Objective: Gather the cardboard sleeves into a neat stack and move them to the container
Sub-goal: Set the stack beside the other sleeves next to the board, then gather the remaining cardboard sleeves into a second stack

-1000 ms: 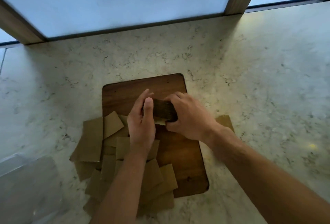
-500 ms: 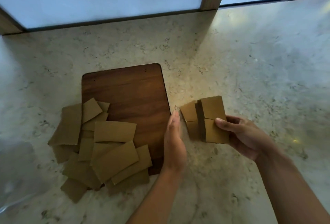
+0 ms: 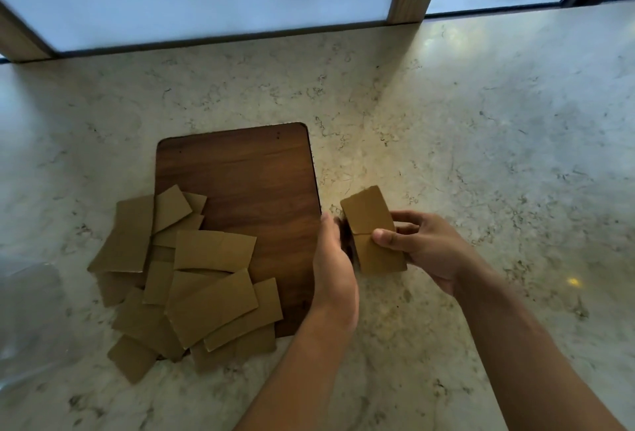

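Cardboard sleeves (image 3: 372,229), gathered as 1 stack, are being pinched by the right hand (image 3: 427,248) just right of the wooden board (image 3: 237,173); the flat left hand (image 3: 332,269) is pressing the stack's side. Loose sleeves (image 3: 192,279) are lying scattered across the board and table (image 3: 481,128).

A wooden board (image 3: 240,190) lies on the counter (image 3: 481,121). A loose pile of cardboard sleeves (image 3: 192,276) overlaps the board's left and near edges, spilling onto the counter. Just right of the board, the right hand (image 3: 429,248) holds a stack of sleeves (image 3: 372,229), and the left hand (image 3: 335,265) stands edgewise between board and stack.
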Demonstrator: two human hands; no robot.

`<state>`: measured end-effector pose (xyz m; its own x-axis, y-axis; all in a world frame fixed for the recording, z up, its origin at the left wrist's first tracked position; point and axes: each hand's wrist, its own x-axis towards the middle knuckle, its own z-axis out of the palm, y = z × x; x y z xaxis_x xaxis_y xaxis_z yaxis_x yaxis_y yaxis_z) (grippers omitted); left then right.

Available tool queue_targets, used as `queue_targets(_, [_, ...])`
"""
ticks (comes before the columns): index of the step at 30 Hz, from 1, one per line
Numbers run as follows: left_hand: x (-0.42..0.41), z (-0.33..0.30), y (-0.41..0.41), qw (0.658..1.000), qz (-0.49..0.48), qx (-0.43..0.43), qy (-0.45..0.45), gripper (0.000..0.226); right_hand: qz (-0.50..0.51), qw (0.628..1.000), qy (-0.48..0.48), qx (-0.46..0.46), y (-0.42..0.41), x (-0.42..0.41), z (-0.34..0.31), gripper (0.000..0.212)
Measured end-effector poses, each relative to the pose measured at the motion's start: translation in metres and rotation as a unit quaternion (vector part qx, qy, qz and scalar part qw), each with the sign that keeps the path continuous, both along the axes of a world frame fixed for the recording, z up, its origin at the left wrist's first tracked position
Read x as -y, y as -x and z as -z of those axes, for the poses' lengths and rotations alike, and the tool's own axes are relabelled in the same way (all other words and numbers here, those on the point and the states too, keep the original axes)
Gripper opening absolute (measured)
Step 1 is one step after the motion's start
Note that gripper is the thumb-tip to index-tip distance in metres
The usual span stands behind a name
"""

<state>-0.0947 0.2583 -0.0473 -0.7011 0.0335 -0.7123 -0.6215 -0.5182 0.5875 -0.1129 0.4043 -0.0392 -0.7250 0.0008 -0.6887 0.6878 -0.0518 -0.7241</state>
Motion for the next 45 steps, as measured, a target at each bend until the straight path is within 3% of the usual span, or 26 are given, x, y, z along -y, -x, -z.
queue_targets(7, [-0.002, -0.009, 0.003, 1.0, 0.016, 0.024, -0.009, 0.062, -0.025, 0.994, -0.107, -0.02, 0.0, 0.015, 0.005, 0.053])
queue_targets(12, [-0.004, -0.005, 0.008, 0.999, 0.027, 0.038, 0.016, 0.051, -0.089, 0.969, -0.231, -0.022, 0.003, 0.019, 0.003, 0.06])
queue_targets(17, [-0.007, -0.007, 0.01, 0.999, 0.02, 0.038, -0.005, 0.053, -0.08, 0.981, -0.175, -0.03, 0.0, 0.015, -0.003, 0.04])
queue_targets(24, [-0.01, -0.001, 0.016, 0.996, 0.058, 0.042, 0.057, 0.042, -0.033, 0.984, -0.168, -0.056, -0.004, 0.024, -0.002, 0.066])
queue_targets(30, [-0.013, -0.006, 0.019, 0.995, 0.069, 0.029, 0.072, 0.036, -0.002, 0.982, -0.174, -0.07, -0.006, 0.033, 0.001, 0.07])
queue_targets(35, [-0.015, -0.002, 0.02, 0.995, 0.079, 0.022, 0.049, 0.052, -0.016, 0.98, -0.193, -0.056, -0.002, 0.025, -0.002, 0.091])
queue_targets(40, [0.0, -0.014, 0.021, 0.995, 0.088, 0.005, 0.047, 0.071, 0.027, 0.965, -0.255, -0.056, 0.001, 0.025, -0.003, 0.076])
queue_targets(45, [0.032, -0.024, 0.016, 0.992, 0.098, -0.025, 0.079, 0.075, 0.044, 0.928, -0.354, -0.105, -0.007, 0.034, -0.011, 0.035])
